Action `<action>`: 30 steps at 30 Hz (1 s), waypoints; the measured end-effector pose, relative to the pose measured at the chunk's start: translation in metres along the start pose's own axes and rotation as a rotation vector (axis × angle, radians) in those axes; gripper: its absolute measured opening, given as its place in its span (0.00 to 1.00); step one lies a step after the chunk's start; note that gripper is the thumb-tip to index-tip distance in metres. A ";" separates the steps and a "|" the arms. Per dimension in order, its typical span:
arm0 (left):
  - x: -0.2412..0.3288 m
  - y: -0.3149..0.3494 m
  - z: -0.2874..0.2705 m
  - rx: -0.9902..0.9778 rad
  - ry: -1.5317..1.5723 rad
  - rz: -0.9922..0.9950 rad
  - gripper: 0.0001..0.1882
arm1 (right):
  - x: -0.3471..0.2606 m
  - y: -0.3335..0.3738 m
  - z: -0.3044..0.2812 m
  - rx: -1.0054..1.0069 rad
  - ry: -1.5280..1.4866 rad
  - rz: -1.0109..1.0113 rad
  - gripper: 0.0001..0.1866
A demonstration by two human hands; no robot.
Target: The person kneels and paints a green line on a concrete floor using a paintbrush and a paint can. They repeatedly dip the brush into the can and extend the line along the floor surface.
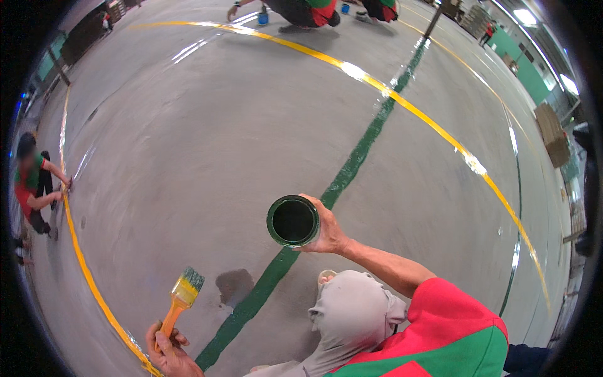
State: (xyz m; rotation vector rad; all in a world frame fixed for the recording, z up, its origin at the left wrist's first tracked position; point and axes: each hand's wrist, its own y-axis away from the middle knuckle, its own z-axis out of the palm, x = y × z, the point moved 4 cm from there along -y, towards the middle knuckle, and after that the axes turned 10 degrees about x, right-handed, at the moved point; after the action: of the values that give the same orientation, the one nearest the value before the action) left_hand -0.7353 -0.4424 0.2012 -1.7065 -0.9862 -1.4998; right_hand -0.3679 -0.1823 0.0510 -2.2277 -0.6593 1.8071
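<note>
My left hand [168,352], low at the left, is closed round the orange handle of a flat paintbrush [184,295]. The brush points up and right, and its bristles are dark green. In front of me my right hand [325,227] grips the side of an open paint can [293,220], whose inside looks dark green to black. Beneath the can runs a green painted stripe [267,286] on the floor, partly covered by the can and that hand. A dark damp-looking patch [233,286] lies beside the stripe, right of the brush.
Grey floor [182,144] spreads all round. A yellow line [433,122] crosses the stripe farther off; another yellow line [88,270] runs at the left. One person [39,182] crouches there, others [308,11] at the far side near a blue bucket [262,18]. A dark post [433,22] stands beyond.
</note>
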 end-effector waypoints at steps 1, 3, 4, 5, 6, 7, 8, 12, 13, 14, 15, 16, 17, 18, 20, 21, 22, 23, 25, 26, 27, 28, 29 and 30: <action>0.001 0.004 -0.007 0.102 0.069 -0.054 0.16 | -0.005 -0.011 0.009 -0.013 -0.005 -0.025 0.61; 0.000 0.012 -0.015 0.234 0.197 -0.158 0.16 | -0.015 -0.030 0.025 -0.056 -0.017 -0.025 0.62; -0.001 0.017 -0.016 0.264 0.252 -0.206 0.15 | -0.018 -0.037 0.030 -0.085 -0.025 0.000 0.63; -0.003 0.020 -0.019 0.296 0.309 -0.256 0.16 | -0.021 -0.044 0.036 -0.118 -0.031 0.027 0.63; -0.004 0.022 -0.020 0.285 0.351 -0.294 0.16 | -0.025 -0.051 0.043 -0.131 -0.046 0.032 0.63; -0.007 0.023 -0.021 0.272 0.389 -0.330 0.16 | -0.028 -0.057 0.050 -0.141 -0.062 0.040 0.63; -0.008 0.022 -0.023 0.253 0.425 -0.363 0.16 | -0.033 -0.062 0.060 -0.144 -0.099 0.047 0.62; -0.018 0.005 -0.028 0.222 0.482 -0.436 0.17 | -0.051 -0.089 0.097 -0.186 -0.052 0.038 0.60; -0.020 0.002 -0.029 0.212 0.516 -0.487 0.16 | -0.056 -0.097 0.104 -0.195 -0.050 0.022 0.59; -0.023 -0.001 -0.029 0.210 0.549 -0.542 0.16 | -0.062 -0.104 0.114 -0.214 -0.049 0.012 0.59; -0.025 -0.003 -0.029 0.238 0.568 -0.565 0.14 | -0.067 -0.109 0.119 -0.230 -0.016 0.069 0.59; -0.029 -0.001 -0.029 0.293 0.578 -0.590 0.13 | -0.073 -0.113 0.122 -0.269 0.005 0.133 0.59; -0.031 0.003 -0.034 0.403 0.570 -0.615 0.12 | -0.079 -0.117 0.130 -0.328 0.014 0.195 0.59; -0.032 0.006 -0.032 0.365 0.579 -0.610 0.14 | -0.087 -0.118 0.134 -0.345 -0.053 0.313 0.59; -0.032 0.012 -0.035 0.375 0.597 -0.629 0.15 | -0.113 -0.122 0.135 -0.353 -0.004 0.350 0.57; -0.033 0.013 -0.038 0.384 0.628 -0.626 0.14 | -0.128 -0.126 0.134 -0.335 0.103 0.262 0.56; -0.033 0.014 -0.042 0.404 0.631 -0.640 0.14 | -0.144 -0.129 0.134 -0.347 0.125 0.222 0.54; -0.033 0.013 -0.047 0.407 0.643 -0.630 0.14 | -0.160 -0.132 0.132 -0.347 0.149 0.180 0.52; -0.034 0.011 -0.053 0.390 0.661 -0.627 0.14 | -0.190 -0.132 0.119 -0.364 0.123 0.215 0.49; -0.037 0.008 -0.056 0.374 0.676 -0.627 0.14 | -0.203 -0.130 0.115 -0.367 0.112 0.226 0.47; -0.039 0.007 -0.059 0.375 0.692 -0.612 0.13 | -0.217 -0.126 0.110 -0.357 0.150 0.203 0.47; -0.041 0.009 -0.056 0.333 0.709 -0.643 0.14 | -0.229 -0.124 0.098 -0.346 0.188 0.180 0.46; -0.042 0.011 -0.053 0.310 0.728 -0.651 0.14 | -0.241 -0.126 0.085 -0.333 0.200 0.160 0.45; -0.040 0.014 -0.049 0.288 0.731 -0.665 0.14 | -0.251 -0.129 0.068 -0.375 0.296 0.169 0.45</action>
State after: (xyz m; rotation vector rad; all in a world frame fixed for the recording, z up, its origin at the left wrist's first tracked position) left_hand -0.7496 -0.4960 0.1680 -0.5302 -1.3112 -2.0413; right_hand -0.5001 -0.1921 0.3097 -2.7996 -0.8237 1.4657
